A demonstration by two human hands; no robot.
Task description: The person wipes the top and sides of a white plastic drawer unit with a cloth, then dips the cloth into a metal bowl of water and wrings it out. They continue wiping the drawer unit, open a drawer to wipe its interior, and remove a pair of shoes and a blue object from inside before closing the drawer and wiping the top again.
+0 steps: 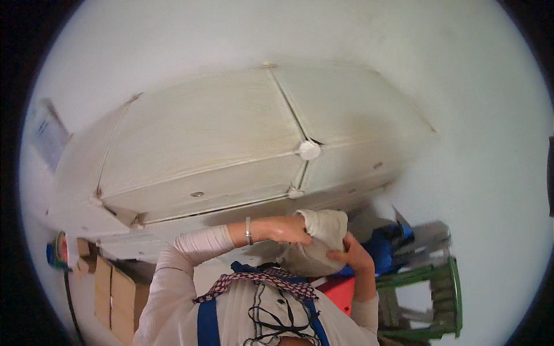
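Observation:
A beige cloth (pixel 318 235) hangs in front of my chest, bunched and partly folded over at its upper end. My left hand (pixel 290 230), with a silver bracelet at the wrist, grips its upper left side. On the cloth's lower right side, my right hand (pixel 357 255) holds it between thumb and fingers. Whether it is a bag or a flat cloth I cannot tell. Just beyond both hands is the front of a white panelled cabinet (pixel 203 134), its panels joined by a round white connector (pixel 310 149).
Cardboard boxes (pixel 114 294) stand at lower left near a dark cable (pixel 71 302). To the right are a green-framed crate or stool (pixel 452 298), a blue item (pixel 383 251) and a red item (pixel 342 296). A sheet with writing (pixel 45 134) is at far left by the white wall (pixel 480 181).

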